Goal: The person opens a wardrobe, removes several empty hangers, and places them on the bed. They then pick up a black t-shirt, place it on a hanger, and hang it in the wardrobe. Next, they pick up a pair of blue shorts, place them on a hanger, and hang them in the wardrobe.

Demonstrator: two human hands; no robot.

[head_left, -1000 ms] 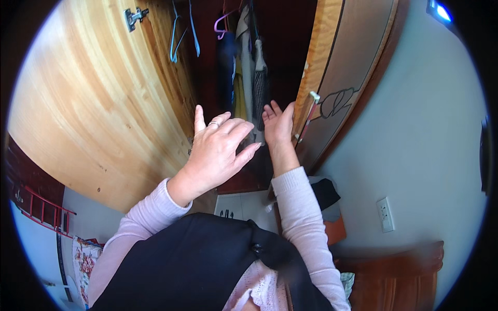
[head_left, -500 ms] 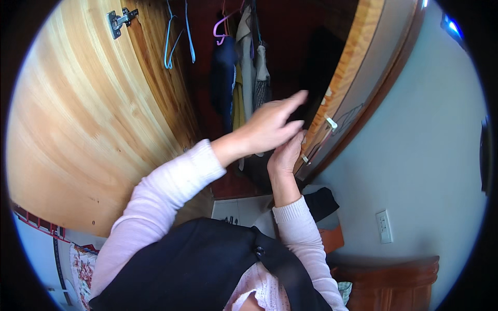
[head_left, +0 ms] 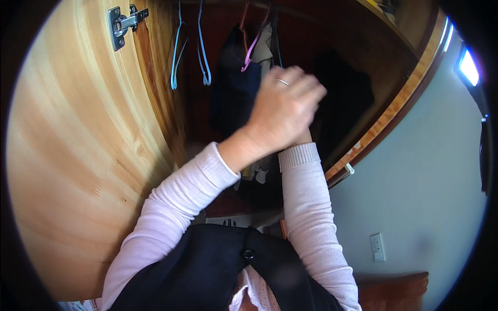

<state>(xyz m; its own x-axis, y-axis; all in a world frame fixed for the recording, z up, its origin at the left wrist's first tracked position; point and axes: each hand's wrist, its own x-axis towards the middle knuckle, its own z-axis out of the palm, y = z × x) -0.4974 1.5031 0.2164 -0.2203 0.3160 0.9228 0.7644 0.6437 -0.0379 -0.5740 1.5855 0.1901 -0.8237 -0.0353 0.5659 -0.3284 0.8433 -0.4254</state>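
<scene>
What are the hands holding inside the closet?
It cannot be told: the left hand covers the right hand, and nothing shows in its fingers.

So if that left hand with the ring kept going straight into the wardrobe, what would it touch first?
Most likely the dark garment hanging just beyond the left hand. Depth is hard to judge in this view, so it may already be brushing it.

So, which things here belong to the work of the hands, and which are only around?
In hand:
- left hand, ring on it, reaching into the open wardrobe
- right hand, hidden behind the left
- dark hanging clothes

Only around:
- empty blue hangers
- door hinge
- wall socket
- wooden door
</scene>
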